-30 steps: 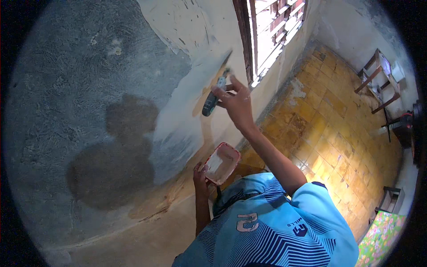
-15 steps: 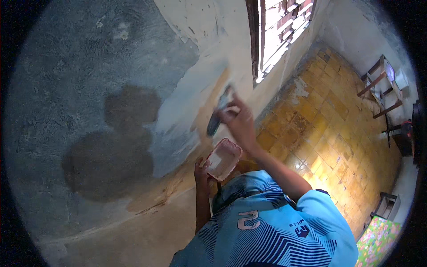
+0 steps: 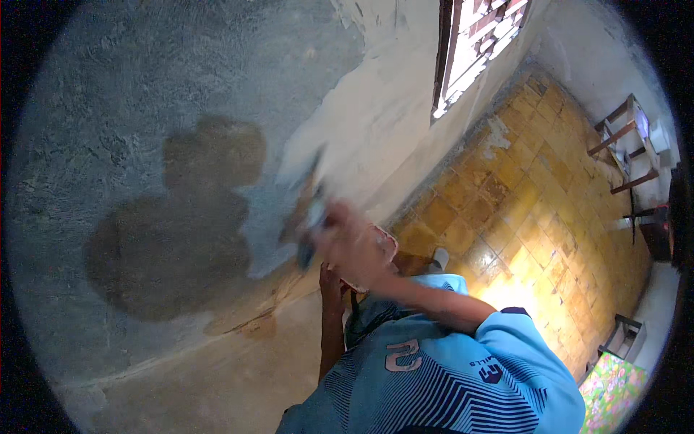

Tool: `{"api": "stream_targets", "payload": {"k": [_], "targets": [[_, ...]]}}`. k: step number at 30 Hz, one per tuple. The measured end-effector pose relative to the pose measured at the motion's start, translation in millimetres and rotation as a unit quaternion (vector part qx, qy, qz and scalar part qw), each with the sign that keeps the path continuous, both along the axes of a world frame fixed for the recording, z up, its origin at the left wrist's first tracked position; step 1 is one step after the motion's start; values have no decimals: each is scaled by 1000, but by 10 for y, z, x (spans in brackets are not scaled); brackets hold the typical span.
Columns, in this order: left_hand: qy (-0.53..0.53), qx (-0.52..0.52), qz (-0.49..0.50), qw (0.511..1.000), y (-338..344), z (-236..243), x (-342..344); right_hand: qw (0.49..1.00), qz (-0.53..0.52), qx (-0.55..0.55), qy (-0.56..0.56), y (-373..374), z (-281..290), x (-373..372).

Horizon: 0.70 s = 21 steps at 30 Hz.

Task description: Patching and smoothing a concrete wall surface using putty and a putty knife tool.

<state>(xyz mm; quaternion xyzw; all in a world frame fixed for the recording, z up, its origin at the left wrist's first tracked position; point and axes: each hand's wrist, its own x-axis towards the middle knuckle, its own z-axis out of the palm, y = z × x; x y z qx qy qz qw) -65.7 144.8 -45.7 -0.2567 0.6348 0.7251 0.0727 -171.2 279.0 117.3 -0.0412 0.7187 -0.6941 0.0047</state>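
Note:
A scraper-like hand tool (image 3: 307,249) with a dark blue-green handle is gripped in my right hand (image 3: 350,242). Motion smears both, so the tool's exact kind is unclear. They are close to the wall (image 3: 376,108), beside the edge between its dark blue-grey area and its pale area; I cannot tell whether the tool touches it. My left hand (image 3: 331,278) is closed on the side of a small pinkish-white tub (image 3: 388,243) with a reddish rim. My right hand and forearm cover most of the tub, hiding its inside.
A window (image 3: 481,47) with slats lets in light at upper right. Yellow floor tiles (image 3: 499,210) run along the wall. Wooden furniture (image 3: 614,137) stands at the far right, above a flowered green cloth (image 3: 614,390). A foot (image 3: 440,256) shows below me.
My right hand has swept left and down with the tool, passing in front of the tub. The view has shifted slightly. My left hand still holds the tub.

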Motion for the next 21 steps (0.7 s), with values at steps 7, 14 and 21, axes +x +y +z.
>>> {"api": "stream_targets", "payload": {"k": [7,14,21], "targets": [[-63,4,18,998,-98,96,33,980,163,-101,-45,-449,133,940],[-77,30,38,996,-197,69,49,979,-163,-119,-24,458,46,-586],[-59,53,17,997,-357,-108,100,997,-75,-19,-2,-220,-129,-168]]}}
